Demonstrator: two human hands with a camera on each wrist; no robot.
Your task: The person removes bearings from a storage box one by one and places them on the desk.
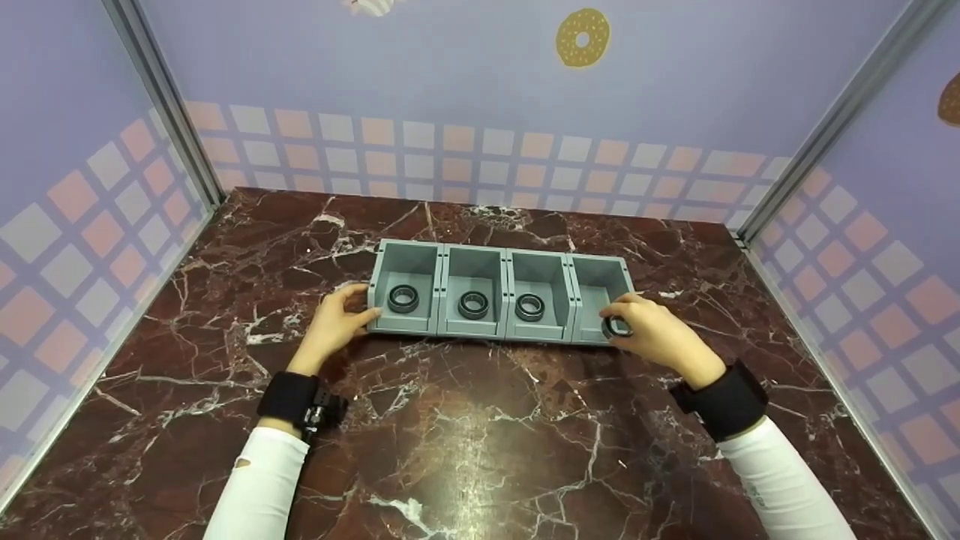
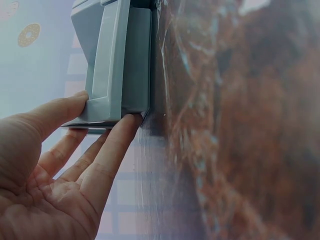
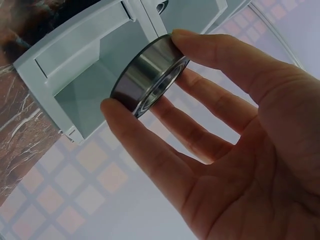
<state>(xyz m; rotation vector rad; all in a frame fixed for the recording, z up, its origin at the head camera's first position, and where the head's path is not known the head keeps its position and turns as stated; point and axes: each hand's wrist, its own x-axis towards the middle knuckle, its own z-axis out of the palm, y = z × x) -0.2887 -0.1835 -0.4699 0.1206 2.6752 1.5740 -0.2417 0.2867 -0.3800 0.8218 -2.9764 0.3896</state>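
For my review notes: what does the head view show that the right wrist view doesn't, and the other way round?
Only the head view shows the left hand holding the leftmost bin at its outer end, and the rings lying in that bin and in the second one.

Only the right wrist view shows the palm side of the right hand.

Both show that hand pinching a ring by the rightmost bin, and at least part of the ring in the neighbouring bin.
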